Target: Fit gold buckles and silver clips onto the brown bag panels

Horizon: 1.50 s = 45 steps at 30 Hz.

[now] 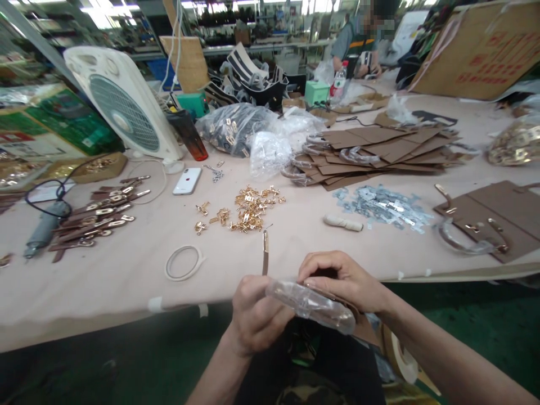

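My left hand point(258, 315) is closed around one end of a plastic-wrapped bag handle point(312, 306) in front of the table edge. A short brown strap point(265, 253) with a gold metal tip stands up just beyond that hand. My right hand point(343, 278) has its fingers curled on a brown bag panel point(358, 315) behind the handle; its fingertips are partly hidden. On the table ahead lie loose gold metal fittings point(251, 211), a tape roll point(184, 263), a white wrapped roll point(343, 223) and a heap of thin silver metal plates point(386, 207).
Brown straps with gold buckles point(103, 214) and a grey power tool point(44, 228) lie left. A fan point(126, 104), phone point(187, 181) and dark cup point(189, 135) stand behind. Stacked bag panels point(379, 152) lie behind; another panel point(493, 216) is right. A co-worker point(358, 42) sits beyond.
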Motion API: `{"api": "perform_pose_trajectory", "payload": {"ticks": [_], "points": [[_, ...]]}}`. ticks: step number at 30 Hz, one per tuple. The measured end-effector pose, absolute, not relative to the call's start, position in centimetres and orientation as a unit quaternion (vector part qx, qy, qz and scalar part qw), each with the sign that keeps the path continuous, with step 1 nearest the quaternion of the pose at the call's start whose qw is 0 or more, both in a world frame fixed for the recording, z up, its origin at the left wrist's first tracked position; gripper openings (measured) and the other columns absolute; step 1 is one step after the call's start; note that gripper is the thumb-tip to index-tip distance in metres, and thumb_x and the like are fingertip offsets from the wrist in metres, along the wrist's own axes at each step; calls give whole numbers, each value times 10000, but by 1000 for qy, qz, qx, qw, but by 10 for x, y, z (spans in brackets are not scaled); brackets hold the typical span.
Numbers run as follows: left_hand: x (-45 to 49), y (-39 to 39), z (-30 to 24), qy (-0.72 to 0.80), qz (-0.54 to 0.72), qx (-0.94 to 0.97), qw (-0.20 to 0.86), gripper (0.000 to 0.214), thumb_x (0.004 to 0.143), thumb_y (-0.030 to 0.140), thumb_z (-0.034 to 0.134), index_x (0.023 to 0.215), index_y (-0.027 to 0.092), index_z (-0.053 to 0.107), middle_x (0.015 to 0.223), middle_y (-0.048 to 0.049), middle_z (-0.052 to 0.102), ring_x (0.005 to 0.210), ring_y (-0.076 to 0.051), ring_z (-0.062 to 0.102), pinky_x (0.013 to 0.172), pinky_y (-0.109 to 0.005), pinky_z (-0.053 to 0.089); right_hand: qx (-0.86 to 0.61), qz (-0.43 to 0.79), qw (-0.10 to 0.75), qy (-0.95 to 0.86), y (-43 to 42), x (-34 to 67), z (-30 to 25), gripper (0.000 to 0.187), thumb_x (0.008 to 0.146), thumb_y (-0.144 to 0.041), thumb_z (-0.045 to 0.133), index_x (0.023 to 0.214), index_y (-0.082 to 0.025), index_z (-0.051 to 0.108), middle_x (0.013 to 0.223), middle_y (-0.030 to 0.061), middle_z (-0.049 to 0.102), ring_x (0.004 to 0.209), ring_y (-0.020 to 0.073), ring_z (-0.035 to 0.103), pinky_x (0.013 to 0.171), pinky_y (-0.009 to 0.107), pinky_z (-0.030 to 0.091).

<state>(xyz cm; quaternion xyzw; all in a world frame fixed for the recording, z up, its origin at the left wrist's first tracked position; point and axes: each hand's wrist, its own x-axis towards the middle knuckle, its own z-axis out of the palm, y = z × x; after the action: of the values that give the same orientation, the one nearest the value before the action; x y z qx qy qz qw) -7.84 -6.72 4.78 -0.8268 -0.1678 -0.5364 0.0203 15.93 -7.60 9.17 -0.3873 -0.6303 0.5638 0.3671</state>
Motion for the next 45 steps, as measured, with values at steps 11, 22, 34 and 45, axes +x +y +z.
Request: {"api": "perform_pose_trajectory", "payload": {"ticks": [11,22,34,45], "points": [[-82,-71,43,-215,-511,-832,22,101,956,153,697,1033,218,710,894,-42,716,995,-220,653,834,-380,603,-405,666,404,-479,-87,148,72,341,859,-494,791,811,-163,723,746,1,662,659,132,550,633,227,466],[-63,-44,74,-243,-496,-833,-42,196,892,269,806,1005,207,659,949,-45,687,937,-201,625,841,-356,571,-431,669,490,-356,-98,171,50,626,927,-742,513,1020,-179,772,908,116,774,800,260,743,771,382,600],[-37,-1,66,-399,-393,-800,-217,638,777,167,868,1332,285,578,1530,-75,512,1464,-316,444,1227,-552,382,-550,533,547,-338,-73,184,20,668,765,-523,858,1314,-199,659,1264,126,754,1132,345,716,1011,471,563],[-49,9,9,-427,-447,-530,-580,664,808,292,823,1398,174,543,1343,-146,703,1226,-275,687,1103,-453,531,-603,436,526,-412,-59,195,11,624,822,-555,774,1334,-218,657,1349,115,714,1265,340,648,1092,484,511]]}}
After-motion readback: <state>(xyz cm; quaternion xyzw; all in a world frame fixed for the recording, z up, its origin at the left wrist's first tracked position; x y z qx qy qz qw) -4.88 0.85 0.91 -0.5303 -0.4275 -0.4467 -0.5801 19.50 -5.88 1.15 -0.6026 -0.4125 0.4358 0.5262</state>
